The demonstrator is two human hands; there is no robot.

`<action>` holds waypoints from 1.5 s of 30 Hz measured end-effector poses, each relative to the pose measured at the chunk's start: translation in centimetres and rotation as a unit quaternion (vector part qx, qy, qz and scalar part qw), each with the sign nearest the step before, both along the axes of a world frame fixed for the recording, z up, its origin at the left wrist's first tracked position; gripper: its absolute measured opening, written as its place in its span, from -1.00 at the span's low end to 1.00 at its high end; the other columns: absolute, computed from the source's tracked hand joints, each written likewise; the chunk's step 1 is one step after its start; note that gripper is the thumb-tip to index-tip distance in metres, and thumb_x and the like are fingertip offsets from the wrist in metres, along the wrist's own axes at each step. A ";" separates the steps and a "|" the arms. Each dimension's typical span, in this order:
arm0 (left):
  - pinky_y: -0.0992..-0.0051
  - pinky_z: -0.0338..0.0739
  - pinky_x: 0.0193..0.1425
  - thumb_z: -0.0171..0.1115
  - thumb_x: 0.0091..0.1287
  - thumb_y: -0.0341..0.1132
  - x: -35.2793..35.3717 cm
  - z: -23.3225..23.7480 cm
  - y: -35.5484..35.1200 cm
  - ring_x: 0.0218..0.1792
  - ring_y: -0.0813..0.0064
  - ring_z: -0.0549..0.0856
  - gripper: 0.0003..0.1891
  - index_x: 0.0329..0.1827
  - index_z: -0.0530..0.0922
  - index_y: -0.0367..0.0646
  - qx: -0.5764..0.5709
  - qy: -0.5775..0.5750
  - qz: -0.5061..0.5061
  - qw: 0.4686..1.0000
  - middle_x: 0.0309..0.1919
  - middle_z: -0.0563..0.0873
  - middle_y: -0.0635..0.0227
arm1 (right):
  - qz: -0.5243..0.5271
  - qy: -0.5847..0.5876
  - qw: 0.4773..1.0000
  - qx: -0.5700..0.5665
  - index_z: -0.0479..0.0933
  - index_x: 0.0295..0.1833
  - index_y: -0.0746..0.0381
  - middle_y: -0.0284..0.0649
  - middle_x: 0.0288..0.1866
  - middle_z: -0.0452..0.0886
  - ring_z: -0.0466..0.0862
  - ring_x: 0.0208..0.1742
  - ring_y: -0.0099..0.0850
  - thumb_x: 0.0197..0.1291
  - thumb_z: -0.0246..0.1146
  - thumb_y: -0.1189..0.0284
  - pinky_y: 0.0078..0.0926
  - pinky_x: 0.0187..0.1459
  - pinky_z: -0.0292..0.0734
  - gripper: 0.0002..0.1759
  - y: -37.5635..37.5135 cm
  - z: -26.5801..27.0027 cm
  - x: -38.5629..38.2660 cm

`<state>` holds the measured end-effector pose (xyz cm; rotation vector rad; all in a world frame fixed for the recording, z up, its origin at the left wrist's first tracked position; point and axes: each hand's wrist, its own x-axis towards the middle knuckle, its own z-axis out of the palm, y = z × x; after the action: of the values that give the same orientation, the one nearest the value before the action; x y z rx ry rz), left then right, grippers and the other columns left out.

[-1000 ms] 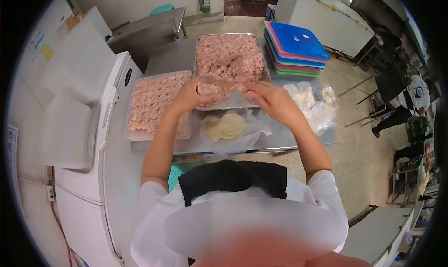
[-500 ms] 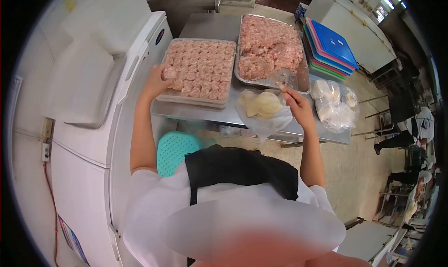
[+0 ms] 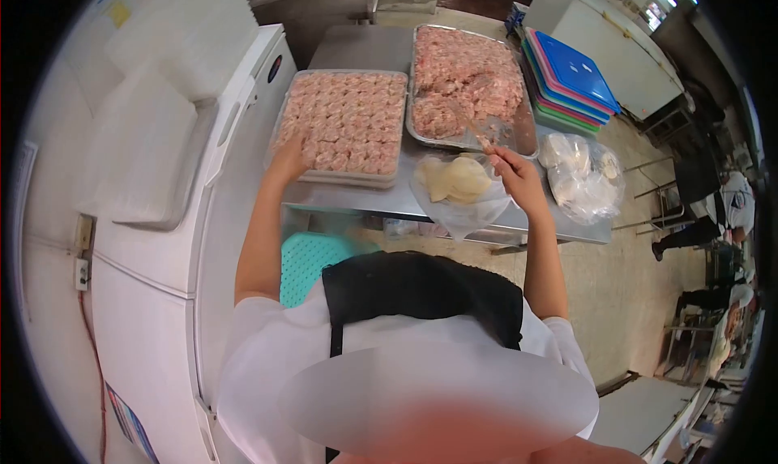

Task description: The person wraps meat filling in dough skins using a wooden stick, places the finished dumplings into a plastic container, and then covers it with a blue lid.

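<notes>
My left hand (image 3: pixel 289 158) reaches over the front left edge of a clear plastic tray (image 3: pixel 340 178). Rows of round, open-topped meat dumplings (image 3: pixel 348 115) fill this tray. The fingers look curled at the dumplings there, and whatever may be between them is hidden. My right hand (image 3: pixel 516 176) grips a thin spatula (image 3: pixel 480 135) by its handle. Its tip points into the front of a metal pan (image 3: pixel 527 132) of ground meat (image 3: pixel 470 71), where some of the pan's bottom shows. Just left of my right hand, pale round wrappers (image 3: pixel 458 180) lie on a plastic bag (image 3: pixel 466 215).
Tray and pan rest on a steel table (image 3: pixel 324 195). Stacked coloured lids (image 3: pixel 571 71) and a bag of white rounds (image 3: pixel 579 176) sit at the right. A white freezer (image 3: pixel 235 132) stands close on the left, a turquoise stool (image 3: pixel 308 265) below. Other people (image 3: pixel 733 213) are far right.
My left hand has moved right and down onto the tray's front left part; the dumpling it held is no longer visible in it. My right hand and the spatula have hardly moved.
</notes>
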<state>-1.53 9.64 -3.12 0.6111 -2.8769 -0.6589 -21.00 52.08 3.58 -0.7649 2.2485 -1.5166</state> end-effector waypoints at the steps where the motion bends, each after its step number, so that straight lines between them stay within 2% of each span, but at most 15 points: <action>1: 0.20 0.40 0.29 0.22 0.13 -0.25 0.0 -1.6 -0.8 0.20 -0.06 0.53 -0.29 0.40 0.27 -0.23 0.010 0.041 -0.025 0.999 0.19 0.53 -0.17 | 0.004 0.017 1.000 0.005 0.59 0.11 0.29 -0.48 -0.38 0.54 0.44 -0.41 -0.65 0.33 0.23 0.26 -0.63 -0.40 0.35 -0.62 0.3 -0.1 -0.6; 5: 0.20 0.40 0.29 0.23 0.14 -0.25 0.5 -0.4 -1.3 0.20 -0.05 0.52 -0.32 0.37 0.32 -0.23 0.054 -0.008 -0.026 0.998 0.17 0.54 -0.14 | 0.041 0.119 0.988 0.092 0.59 -0.05 0.31 -0.16 -0.40 0.61 0.55 -0.38 -0.37 0.36 0.17 0.19 -0.37 -0.26 0.45 -0.63 1.8 -0.3 -4.9; 8: 0.22 0.39 0.29 0.25 0.16 -0.23 -1.0 4.4 2.7 0.20 -0.02 0.52 -0.41 0.28 0.41 -0.25 -0.042 -0.177 0.074 0.981 0.19 0.54 -0.10 | 0.061 0.249 0.940 0.224 0.63 -0.28 0.27 0.06 -0.37 0.63 0.63 -0.30 -0.03 0.31 0.15 0.17 -0.19 -0.24 0.50 -0.63 2.9 -0.6 -9.9; 10: 0.22 0.41 0.26 0.25 0.18 -0.22 -2.4 5.3 6.0 0.16 -0.03 0.55 -0.47 0.21 0.46 -0.25 -0.047 -0.040 0.015 0.998 0.14 0.57 -0.07 | 0.087 0.339 0.849 0.395 0.65 -0.32 0.27 0.06 -0.33 0.66 0.65 -0.25 0.04 0.25 0.18 0.19 -0.13 -0.25 0.52 -0.65 3.8 0.1 -13.7; 13: 0.19 0.44 0.20 0.22 0.23 -0.23 -6.3 6.0 13.2 0.08 -0.05 0.59 -0.59 0.10 0.54 -0.25 0.001 0.180 -0.112 0.977 0.08 0.62 -0.02 | 0.044 0.393 0.780 0.486 0.69 -0.36 0.25 0.01 -0.34 0.70 0.72 -0.28 -0.04 0.16 0.19 0.29 -0.11 -0.29 0.60 -0.72 4.0 -1.4 -17.0; 15: 0.21 0.44 0.19 0.22 0.24 -0.23 -9.1 8.8 18.8 0.04 0.01 0.61 -0.64 0.03 0.58 -0.26 0.099 0.057 -0.142 0.983 0.03 0.64 0.04 | 0.075 0.398 0.755 0.515 0.71 -0.37 0.20 -0.05 -0.29 0.72 0.75 -0.24 -0.11 0.12 0.19 0.36 -0.17 -0.22 0.65 -0.78 2.9 -0.5 -16.2; 18: 0.33 0.54 -0.03 0.28 0.23 -0.26 -11.8 3.1 20.6 -0.11 0.21 0.66 -0.65 0.05 0.58 -0.19 0.119 0.014 -0.140 0.983 -0.09 0.65 0.15 | 0.155 0.453 0.767 0.426 0.70 -0.40 0.22 -0.08 -0.37 0.71 0.73 -0.30 -0.12 0.08 0.16 0.38 -0.19 -0.30 0.63 -0.78 1.8 -2.2 -13.6; 22: 0.35 0.55 -0.08 0.36 0.17 -0.24 -13.1 -2.4 21.5 -0.16 0.23 0.66 -0.67 -0.02 0.63 -0.18 0.113 -0.024 -0.105 0.988 -0.15 0.65 0.14 | 0.190 0.466 0.798 0.330 0.68 -0.45 0.24 -0.01 -0.43 0.68 0.72 -0.36 -0.08 0.04 0.15 0.40 -0.12 -0.35 0.61 -0.78 2.5 -1.5 -13.5; 26: 0.36 0.54 -0.10 0.37 0.16 -0.23 -12.9 -4.6 22.2 -0.21 0.23 0.65 -0.69 -0.09 0.66 -0.19 0.171 0.008 -0.078 0.982 -0.21 0.64 0.15 | 0.217 0.411 0.791 0.399 0.66 -0.43 0.30 0.00 -0.39 0.69 0.70 -0.34 -0.03 0.05 0.18 0.33 -0.11 -0.33 0.60 -0.74 3.0 1.3 -17.8; 32: 0.37 0.53 -0.12 0.28 0.24 -0.25 -12.5 -5.0 22.7 -0.24 0.26 0.65 -0.80 -0.24 0.67 -0.20 0.136 0.057 -0.008 0.989 -0.30 0.65 0.20 | 0.076 0.513 0.793 0.321 0.65 -0.46 0.23 -0.05 -0.48 0.66 0.71 -0.36 -0.10 0.04 0.16 0.39 -0.15 -0.35 0.60 -0.81 -0.4 -3.1 -27.4; 35: 0.31 0.52 -0.08 0.24 0.26 -0.20 -12.7 -3.5 23.0 -0.18 0.16 0.65 -0.77 -0.25 0.67 -0.20 0.115 0.094 0.011 0.989 -0.28 0.66 0.16 | 0.148 0.566 0.793 0.170 0.65 -0.48 0.23 -0.04 -0.50 0.65 0.71 -0.38 -0.12 0.00 0.17 0.40 -0.17 -0.38 0.60 -0.82 -0.6 -5.8 -25.8; 38: 0.34 0.54 -0.09 0.20 0.30 -0.21 -12.8 -2.2 23.5 -0.18 0.20 0.67 -0.77 -0.23 0.66 -0.20 0.105 0.163 0.024 0.981 -0.26 0.67 0.19 | 0.290 0.534 0.763 0.218 0.64 -0.50 0.25 -0.05 -0.50 0.65 0.71 -0.41 -0.13 0.00 0.17 0.41 -0.16 -0.41 0.59 -0.81 0.9 -6.4 -20.8; 40: 0.39 0.55 -0.10 0.19 0.33 -0.22 -13.3 -1.0 24.1 -0.18 0.29 0.69 -0.78 -0.23 0.66 -0.19 0.123 0.228 0.062 0.964 -0.24 0.69 0.25 | 0.309 0.518 0.756 0.254 0.64 -0.50 0.25 -0.05 -0.50 0.65 0.71 -0.41 -0.13 -0.01 0.18 0.41 -0.17 -0.40 0.60 -0.82 2.0 -4.3 -18.3; 43: 0.45 0.58 -0.07 0.14 0.39 -0.28 -13.3 -0.1 24.0 -0.15 0.42 0.70 -0.80 -0.14 0.64 -0.20 0.304 0.209 0.148 0.917 -0.15 0.70 0.31 | 0.292 0.486 0.770 0.293 0.64 -0.50 0.25 -0.06 -0.51 0.65 0.71 -0.42 -0.13 -0.03 0.18 0.42 -0.18 -0.40 0.60 -0.83 1.5 -1.4 -20.8; 45: 0.45 0.59 -0.03 0.12 0.41 -0.32 -14.0 -1.0 23.5 -0.12 0.46 0.69 -0.81 -0.05 0.59 -0.22 0.535 0.316 0.172 0.764 -0.10 0.69 0.31 | 0.247 0.505 0.772 0.295 0.64 -0.50 0.25 -0.07 -0.50 0.66 0.71 -0.41 -0.12 -0.03 0.18 0.42 -0.18 -0.40 0.60 -0.83 0.6 -2.0 -24.4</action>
<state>-15.50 33.18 -4.16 0.7619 -1.4928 -1.9577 -45.41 52.70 1.59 -2.0373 2.5549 -0.0091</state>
